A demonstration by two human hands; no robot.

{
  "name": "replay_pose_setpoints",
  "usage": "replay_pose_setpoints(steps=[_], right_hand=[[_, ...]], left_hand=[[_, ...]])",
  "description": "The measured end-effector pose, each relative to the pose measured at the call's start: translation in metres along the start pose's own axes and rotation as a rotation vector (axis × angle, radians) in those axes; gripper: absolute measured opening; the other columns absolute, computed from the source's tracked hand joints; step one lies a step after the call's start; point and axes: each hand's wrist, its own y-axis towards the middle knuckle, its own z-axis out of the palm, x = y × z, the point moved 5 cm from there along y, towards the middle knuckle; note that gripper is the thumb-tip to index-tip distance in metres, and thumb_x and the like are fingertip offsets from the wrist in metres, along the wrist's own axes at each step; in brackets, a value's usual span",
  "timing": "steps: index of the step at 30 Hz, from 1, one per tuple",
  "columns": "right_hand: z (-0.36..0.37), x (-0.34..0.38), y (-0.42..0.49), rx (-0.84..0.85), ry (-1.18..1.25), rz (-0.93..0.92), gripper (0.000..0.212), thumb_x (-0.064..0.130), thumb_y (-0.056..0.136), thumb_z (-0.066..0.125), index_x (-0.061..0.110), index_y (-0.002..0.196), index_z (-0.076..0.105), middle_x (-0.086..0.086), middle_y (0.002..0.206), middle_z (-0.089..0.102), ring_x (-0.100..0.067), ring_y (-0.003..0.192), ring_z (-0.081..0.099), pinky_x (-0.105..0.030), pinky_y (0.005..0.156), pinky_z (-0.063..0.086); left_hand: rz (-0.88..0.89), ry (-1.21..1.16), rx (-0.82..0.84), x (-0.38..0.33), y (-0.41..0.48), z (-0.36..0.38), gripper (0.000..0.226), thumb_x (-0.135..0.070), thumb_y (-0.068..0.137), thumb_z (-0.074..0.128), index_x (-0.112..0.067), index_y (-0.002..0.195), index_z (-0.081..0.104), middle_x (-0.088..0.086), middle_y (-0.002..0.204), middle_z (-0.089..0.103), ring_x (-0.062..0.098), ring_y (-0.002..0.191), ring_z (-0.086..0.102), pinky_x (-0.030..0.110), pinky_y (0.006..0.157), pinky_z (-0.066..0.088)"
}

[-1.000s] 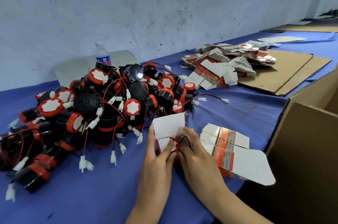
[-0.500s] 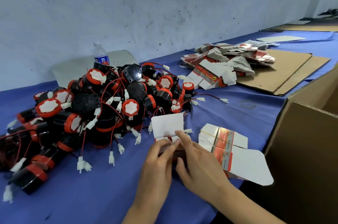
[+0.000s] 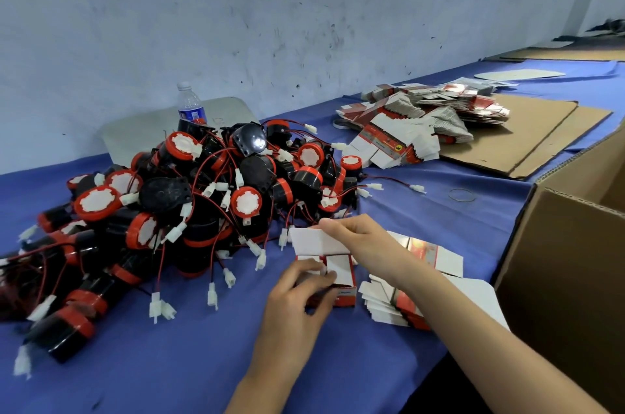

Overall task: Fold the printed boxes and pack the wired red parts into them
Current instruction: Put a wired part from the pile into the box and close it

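While your left hand (image 3: 297, 305) curls its fingers over the near side of the printed box (image 3: 341, 278), low and just right of centre in the frame, its grip is closed on the box's red wall and the thumb lies on the small white inner flaps. Your right hand (image 3: 358, 241) reaches in from the lower right, and its grip is a pinch of thumb and fingertips on the far edge of the box's wide white lid flap. The box sits on the blue surface (image 3: 169, 363) with its open end turned up toward the camera. The lid flap points toward the top of the frame, at the pile of wired red parts (image 3: 203, 193) filling the left and centre. Whether the box is longer one way than another, you cannot tell from here. Just right of the box, partly under your right forearm, lies a stack of flat box blanks (image 3: 399, 308). A looser heap of blanks (image 3: 422, 122) sits in the upper right on cardboard sheets (image 3: 524, 133), and a brown carton (image 3: 558, 261) stands at the right edge.
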Motion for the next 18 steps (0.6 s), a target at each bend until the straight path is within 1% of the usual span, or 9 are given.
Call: replay_pose_setpoints(steps=[2, 3, 5, 7, 11, 13, 15, 16, 18], right_hand=[[-0.001, 0.002, -0.003, -0.003, -0.096, -0.072, 0.057, 0.043, 0.099, 0.044, -0.012, 0.107, 0.059, -0.014, 0.076, 0.069, -0.03, 0.069, 0.063, -0.037, 0.067, 0.051], [-0.002, 0.004, -0.004, -0.007, -0.119, -0.092, 0.05, 0.039, 0.099, 0.045, -0.005, 0.11, 0.064, -0.014, 0.089, 0.072, -0.027, 0.084, 0.067, -0.037, 0.076, 0.053], [-0.001, 0.007, -0.008, 0.011, -0.122, -0.131, 0.03, 0.03, 0.099, 0.05, 0.013, 0.113, 0.07, -0.003, 0.111, 0.071, -0.009, 0.104, 0.064, -0.025, 0.085, 0.05], [0.001, 0.008, -0.013, 0.016, -0.168, -0.188, 0.024, 0.022, 0.097, 0.055, 0.018, 0.114, 0.071, 0.006, 0.11, 0.071, 0.0, 0.101, 0.062, -0.014, 0.085, 0.046], [0.005, 0.001, -0.02, -0.149, -0.235, -0.236, 0.023, 0.018, 0.094, 0.06, 0.023, 0.113, 0.071, 0.006, 0.104, 0.073, -0.002, 0.095, 0.064, -0.014, 0.082, 0.048], [0.009, -0.004, -0.025, -0.184, -0.182, -0.238, 0.023, 0.019, 0.093, 0.061, 0.028, 0.111, 0.072, 0.011, 0.101, 0.073, 0.001, 0.095, 0.065, -0.013, 0.081, 0.047], [0.014, -0.009, -0.031, -0.177, -0.191, -0.259, 0.025, 0.018, 0.092, 0.063, 0.033, 0.109, 0.071, 0.016, 0.101, 0.072, 0.0, 0.1, 0.064, -0.016, 0.087, 0.047], [0.017, -0.01, -0.035, -0.169, -0.239, -0.288, 0.025, 0.017, 0.091, 0.064, 0.03, 0.11, 0.071, 0.014, 0.106, 0.071, -0.001, 0.107, 0.062, -0.016, 0.094, 0.045], [0.022, -0.012, -0.038, -0.151, -0.317, -0.348, 0.025, 0.015, 0.092, 0.063, 0.019, 0.115, 0.07, 0.009, 0.117, 0.068, 0.002, 0.119, 0.053, -0.012, 0.106, 0.032]], left_hand=[[0.02, 0.009, -0.001, 0.0, 0.0, 0.001, 0.018, -0.005, 0.079, 0.076, -0.012, 0.095, 0.076, -0.011, 0.105, 0.059, -0.001, 0.098, 0.055, 0.006, 0.082, 0.045], [0.024, 0.008, 0.002, 0.001, 0.0, 0.001, 0.018, -0.004, 0.079, 0.075, -0.012, 0.095, 0.075, -0.013, 0.105, 0.058, -0.002, 0.099, 0.055, 0.005, 0.083, 0.044], [0.017, -0.004, 0.005, 0.002, 0.001, 0.001, 0.02, -0.002, 0.08, 0.074, -0.013, 0.097, 0.076, -0.017, 0.106, 0.058, -0.002, 0.1, 0.055, 0.007, 0.084, 0.044], [0.017, -0.005, 0.004, 0.002, 0.002, 0.001, 0.023, 0.001, 0.079, 0.075, -0.013, 0.097, 0.075, -0.016, 0.106, 0.06, -0.003, 0.1, 0.056, 0.006, 0.084, 0.043], [-0.007, -0.061, -0.006, 0.001, 0.0, 0.0, 0.026, 0.003, 0.078, 0.075, -0.017, 0.096, 0.075, -0.015, 0.102, 0.062, -0.004, 0.096, 0.058, 0.005, 0.08, 0.042], [-0.091, -0.116, -0.094, 0.004, -0.002, -0.003, 0.032, 0.0, 0.074, 0.079, -0.026, 0.09, 0.068, -0.018, 0.097, 0.058, -0.005, 0.092, 0.057, 0.005, 0.075, 0.042], [-0.238, -0.144, -0.232, 0.012, -0.006, -0.008, 0.047, -0.006, 0.069, 0.084, -0.032, 0.09, 0.05, -0.015, 0.097, 0.047, -0.002, 0.091, 0.053, 0.007, 0.071, 0.043], [-0.306, -0.173, -0.267, 0.018, -0.007, -0.01, 0.054, -0.009, 0.067, 0.086, -0.032, 0.092, 0.044, -0.013, 0.098, 0.044, 0.0, 0.092, 0.051, 0.008, 0.071, 0.044], [-0.386, -0.269, -0.205, 0.027, -0.007, -0.009, 0.06, -0.011, 0.067, 0.086, -0.035, 0.102, 0.042, -0.007, 0.1, 0.044, 0.001, 0.092, 0.052, 0.01, 0.073, 0.046]])
